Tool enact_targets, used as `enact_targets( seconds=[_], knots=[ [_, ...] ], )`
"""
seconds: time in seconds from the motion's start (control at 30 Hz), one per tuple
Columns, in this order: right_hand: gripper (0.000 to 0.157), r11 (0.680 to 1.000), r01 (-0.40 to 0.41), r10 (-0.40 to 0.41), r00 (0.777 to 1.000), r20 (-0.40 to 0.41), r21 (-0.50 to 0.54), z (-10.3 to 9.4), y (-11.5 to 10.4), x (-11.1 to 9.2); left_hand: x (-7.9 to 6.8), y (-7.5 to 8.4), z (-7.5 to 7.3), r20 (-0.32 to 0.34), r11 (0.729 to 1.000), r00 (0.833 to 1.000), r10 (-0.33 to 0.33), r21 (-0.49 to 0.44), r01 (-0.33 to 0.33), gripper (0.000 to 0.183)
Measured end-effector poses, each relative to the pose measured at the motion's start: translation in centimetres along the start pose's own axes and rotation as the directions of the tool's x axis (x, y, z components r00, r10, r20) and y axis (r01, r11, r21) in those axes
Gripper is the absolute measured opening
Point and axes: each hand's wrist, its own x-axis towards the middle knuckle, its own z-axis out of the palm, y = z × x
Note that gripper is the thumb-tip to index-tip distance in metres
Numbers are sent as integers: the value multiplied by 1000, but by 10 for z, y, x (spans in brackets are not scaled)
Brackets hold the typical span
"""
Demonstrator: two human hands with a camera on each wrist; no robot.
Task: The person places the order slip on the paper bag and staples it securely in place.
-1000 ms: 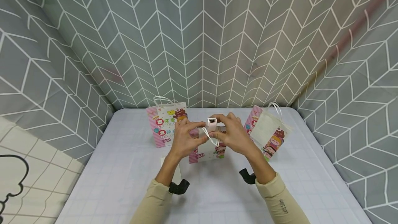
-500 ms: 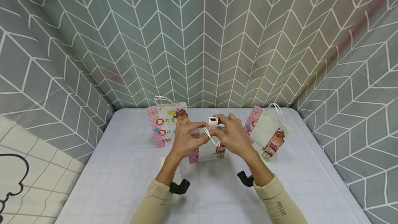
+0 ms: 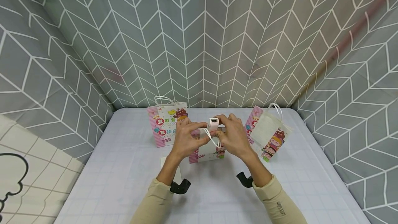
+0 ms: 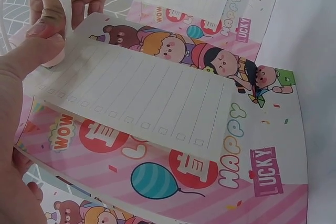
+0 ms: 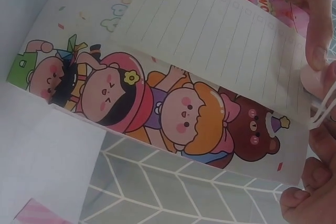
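Note:
Upright in the middle of the table is a paper gift bag printed with cartoon figures and pink stripes. A lined checklist sheet lies over its front, up to the top edge. My left hand pinches the sheet and the bag's top edge on the striped side, thumb in front. My right hand grips a small pale pink device, like a mini stapler, with a dark slot in its white end. It sits at the bag's top edge by the white handles. Its lower part is hidden.
A similar gift bag stands at the back left. Another, with a sheet on its front, is the right-hand bag, leaning at an angle. White paper lies beside my left forearm. A patterned curtain closes off the back.
The pink device and both hands have shifted very slightly to the right, and my right forearm has drawn slightly inward. The bags have stayed in place.

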Motion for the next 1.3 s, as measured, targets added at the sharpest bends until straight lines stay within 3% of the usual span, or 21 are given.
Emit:
enact_targets(
  seconds=[0.37,1.3],
  knots=[
    [37,998,35,-36,999,-16,-47,1,1,2,-1,0,2,-45,998,998,54,18,-53,36],
    [38,999,28,-27,999,19,-39,-2,3,2,-5,2,0,6,1000,1000,-18,-21,19,39]
  ],
)
